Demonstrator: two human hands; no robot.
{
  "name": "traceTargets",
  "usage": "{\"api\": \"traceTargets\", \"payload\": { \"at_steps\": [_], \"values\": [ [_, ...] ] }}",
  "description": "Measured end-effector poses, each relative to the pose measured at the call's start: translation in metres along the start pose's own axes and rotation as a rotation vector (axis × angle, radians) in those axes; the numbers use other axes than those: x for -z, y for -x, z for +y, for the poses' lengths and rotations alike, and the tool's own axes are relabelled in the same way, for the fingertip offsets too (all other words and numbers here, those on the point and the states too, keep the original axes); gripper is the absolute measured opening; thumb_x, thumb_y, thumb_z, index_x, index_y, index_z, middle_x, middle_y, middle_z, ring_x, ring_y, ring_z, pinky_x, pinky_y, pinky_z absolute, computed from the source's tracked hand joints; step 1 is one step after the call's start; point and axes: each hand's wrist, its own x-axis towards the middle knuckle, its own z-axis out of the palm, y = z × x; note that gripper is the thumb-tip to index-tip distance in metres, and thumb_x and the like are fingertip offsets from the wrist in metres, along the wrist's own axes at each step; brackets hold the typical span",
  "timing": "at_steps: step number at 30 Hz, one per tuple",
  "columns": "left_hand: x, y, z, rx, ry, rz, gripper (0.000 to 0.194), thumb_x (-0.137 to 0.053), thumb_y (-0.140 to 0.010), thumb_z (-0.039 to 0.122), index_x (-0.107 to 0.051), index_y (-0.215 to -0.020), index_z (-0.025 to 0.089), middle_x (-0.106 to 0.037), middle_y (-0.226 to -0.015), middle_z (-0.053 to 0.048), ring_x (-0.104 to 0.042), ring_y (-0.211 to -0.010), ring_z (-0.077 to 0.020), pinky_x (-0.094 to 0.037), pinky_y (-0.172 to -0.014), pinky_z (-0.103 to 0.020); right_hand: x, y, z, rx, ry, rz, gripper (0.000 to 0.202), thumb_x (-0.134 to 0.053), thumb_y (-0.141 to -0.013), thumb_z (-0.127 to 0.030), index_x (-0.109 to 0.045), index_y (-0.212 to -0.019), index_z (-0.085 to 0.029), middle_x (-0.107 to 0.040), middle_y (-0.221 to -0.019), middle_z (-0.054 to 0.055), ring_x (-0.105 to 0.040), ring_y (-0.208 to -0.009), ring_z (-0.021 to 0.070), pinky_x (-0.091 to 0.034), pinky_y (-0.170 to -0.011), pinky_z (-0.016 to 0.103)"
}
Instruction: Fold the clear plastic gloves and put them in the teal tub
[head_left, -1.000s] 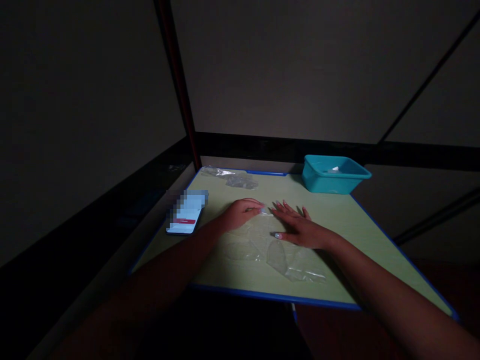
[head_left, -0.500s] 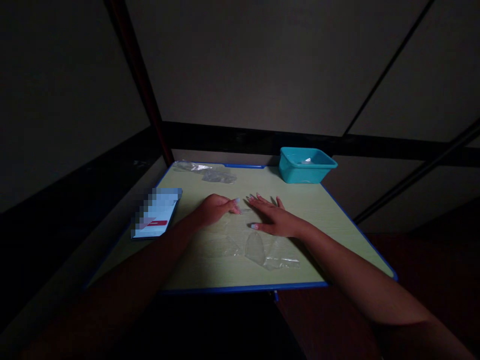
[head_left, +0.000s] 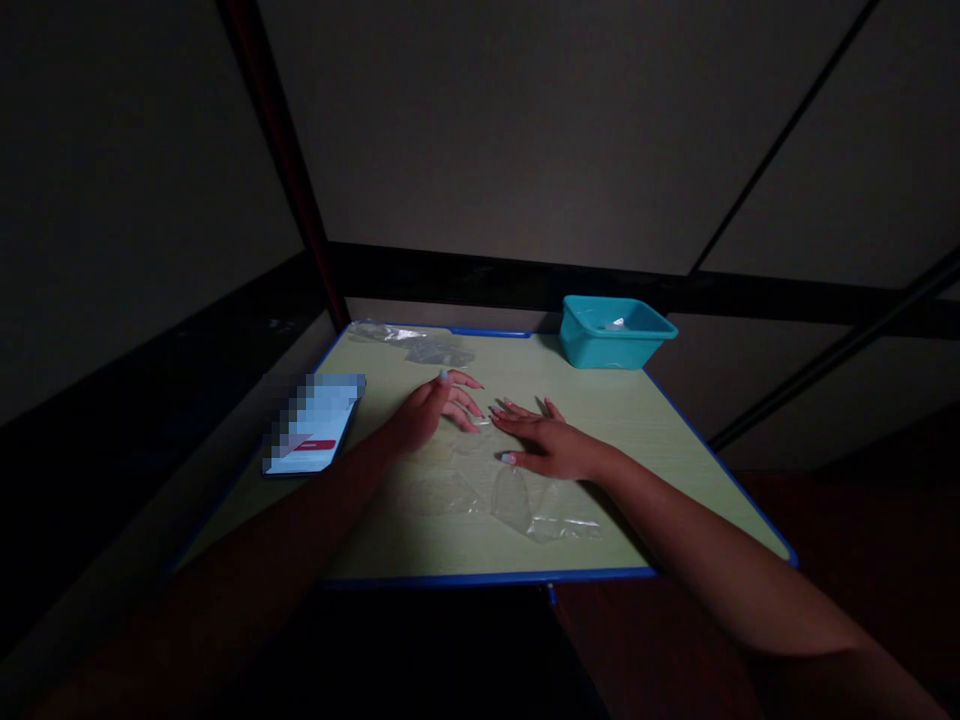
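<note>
Our left hand [head_left: 426,412] has spread its fingers, empty; our right [head_left: 555,446] still lies open on the clear plastic [head_left: 512,500] near the table's [head_left: 615,550] front edge.

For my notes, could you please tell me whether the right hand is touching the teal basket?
Apart: the head view shows pale tabletop between the right hand and the teal basket.

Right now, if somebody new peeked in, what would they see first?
Probably the bright turquoise tub at the table's far right corner, then the glowing phone on the left. Next might come the left hand and right hand in the middle, with shiny see-through plastic nearby.
</note>
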Motion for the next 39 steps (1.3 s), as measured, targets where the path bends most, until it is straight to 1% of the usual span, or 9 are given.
{"api": "traceTargets", "payload": {
  "at_steps": [3,6,9,12,15,20,30,34,39],
  "values": [
    [0.001,0.000,-0.003,-0.101,-0.271,0.069,0.064,-0.022,-0.088,0.066,-0.057,-0.101,0.014,-0.066,-0.092,-0.012,-0.066,-0.086,-0.0226,-0.049,-0.084,-0.039,0.000,0.001,0.001,0.012,0.008,-0.003,0.061,-0.050,-0.089,-0.045,-0.029,-0.144,-0.028,-0.030,-0.148,0.010,-0.019,-0.140,0.0278,0.001,-0.104,0.067],
    [0.000,0.004,-0.006,-0.174,-0.761,0.065,0.045,-0.040,-0.089,0.051,-0.060,-0.109,0.017,-0.056,-0.126,-0.015,-0.049,-0.121,-0.0267,-0.033,-0.104,-0.046,-0.001,0.001,0.002,0.015,0.029,0.000,0.060,-0.045,-0.091,-0.044,-0.024,-0.145,-0.028,-0.028,-0.150,0.009,-0.017,-0.140,0.0256,-0.001,-0.106,0.064],
    [-0.006,0.010,-0.009,-0.082,-1.106,-0.036,0.046,-0.047,-0.088,0.043,-0.050,-0.129,0.022,-0.030,-0.150,-0.014,-0.023,-0.139,-0.0314,-0.016,-0.107,-0.061,-0.002,0.001,0.001,-0.008,0.073,0.033,0.060,-0.039,-0.094,-0.043,-0.017,-0.147,-0.029,-0.021,-0.152,0.008,-0.014,-0.141,0.0253,-0.001,-0.107,0.063],
    [-0.011,0.014,-0.010,0.023,-1.253,-0.111,0.061,-0.046,-0.087,0.048,-0.035,-0.141,0.021,-0.016,-0.154,-0.013,-0.008,-0.142,-0.0313,-0.012,-0.106,-0.063,-0.003,-0.001,-0.003,-0.010,0.116,0.063,0.056,-0.032,-0.096,-0.041,-0.013,-0.148,-0.031,-0.018,-0.153,0.005,-0.014,-0.141,0.0247,0.001,-0.107,0.063],
    [-0.014,0.013,-0.012,0.086,-1.320,-0.128,0.071,-0.040,-0.088,0.055,-0.025,-0.146,0.016,-0.012,-0.154,-0.013,-0.004,-0.143,-0.0302,-0.012,-0.108,-0.061,-0.007,-0.004,-0.008,0.034,0.133,0.029,0.053,-0.029,-0.097,-0.038,-0.015,-0.148,-0.029,-0.023,-0.152,0.006,-0.015,-0.141,0.0229,0.001,-0.107,0.062],
    [-0.013,0.012,-0.016,0.127,-1.336,-0.191,0.070,-0.032,-0.090,0.056,-0.019,-0.147,0.017,-0.013,-0.154,-0.010,-0.008,-0.143,-0.0262,-0.015,-0.109,-0.057,-0.011,-0.007,-0.011,0.099,0.150,-0.034,0.051,-0.030,-0.098,-0.034,-0.020,-0.147,-0.026,-0.027,-0.150,0.006,-0.017,-0.141,0.0191,-0.001,-0.110,0.058],
    [-0.011,0.011,-0.013,0.087,-1.309,-0.195,0.069,-0.031,-0.091,0.055,-0.018,-0.147,0.017,-0.014,-0.154,-0.009,-0.010,-0.143,-0.0251,-0.017,-0.109,-0.056,-0.005,-0.005,0.003,-0.082,0.212,-0.009,0.059,-0.026,-0.096,-0.046,-0.008,-0.149,-0.025,-0.014,-0.153,0.006,-0.014,-0.141,0.0233,-0.006,-0.108,0.062],
    [-0.008,0.010,-0.005,-0.001,-1.271,-0.159,0.063,-0.034,-0.092,0.051,-0.021,-0.147,0.022,-0.015,-0.154,-0.007,-0.006,-0.143,-0.0272,-0.013,-0.109,-0.059,-0.006,-0.003,0.003,-0.066,0.200,-0.006,0.059,-0.022,-0.096,-0.048,-0.007,-0.149,-0.026,-0.014,-0.154,0.005,-0.013,-0.141,0.0244,-0.005,-0.107,0.064],
    [-0.006,0.014,0.001,-0.004,-1.231,-0.293,0.057,-0.043,-0.089,0.056,-0.035,-0.140,0.035,-0.009,-0.155,-0.008,0.001,-0.142,-0.0314,-0.011,-0.106,-0.064,-0.011,-0.002,0.008,-0.056,0.226,-0.018,0.061,-0.023,-0.096,-0.050,-0.007,-0.149,-0.025,-0.014,-0.153,0.008,-0.013,-0.141,0.0280,-0.007,-0.106,0.066]
  ]
}}
